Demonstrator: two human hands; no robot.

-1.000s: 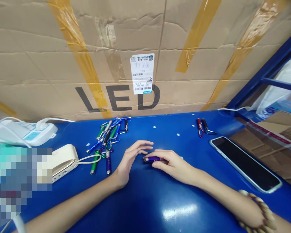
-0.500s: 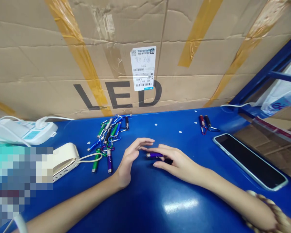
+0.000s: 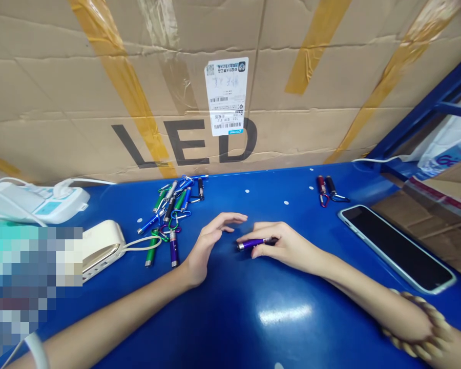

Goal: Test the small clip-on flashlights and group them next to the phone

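Note:
Between the thumb and fingers of my right hand (image 3: 292, 250) lies a purple keychain flashlight (image 3: 250, 245), its silver end pointing left. My right hand is closed on it, just above the table. My left hand (image 3: 203, 248) holds nothing; its fingers stretch out toward the right hand without touching the flashlight. Left of that hand, a pile of keychain flashlights (image 3: 169, 209) in blue, green, black and silver lies with small carabiner clips attached. Another purple flashlight (image 3: 174, 249) and a green flashlight (image 3: 150, 250) lie at the pile's near side.
A red flashlight (image 3: 321, 185) and a black flashlight (image 3: 331, 187) lie at the back right, behind a phone (image 3: 395, 248). A white power bank (image 3: 103, 246) and a power strip (image 3: 67, 205) are on the left. A large cardboard box (image 3: 311, 128) stands along the blue table's (image 3: 230, 318) back edge.
My right hand has drawn slightly right and its fingers have closed more on the purple flashlight, which now shows more clearly. My left hand stays open nearby. The view has tilted slightly.

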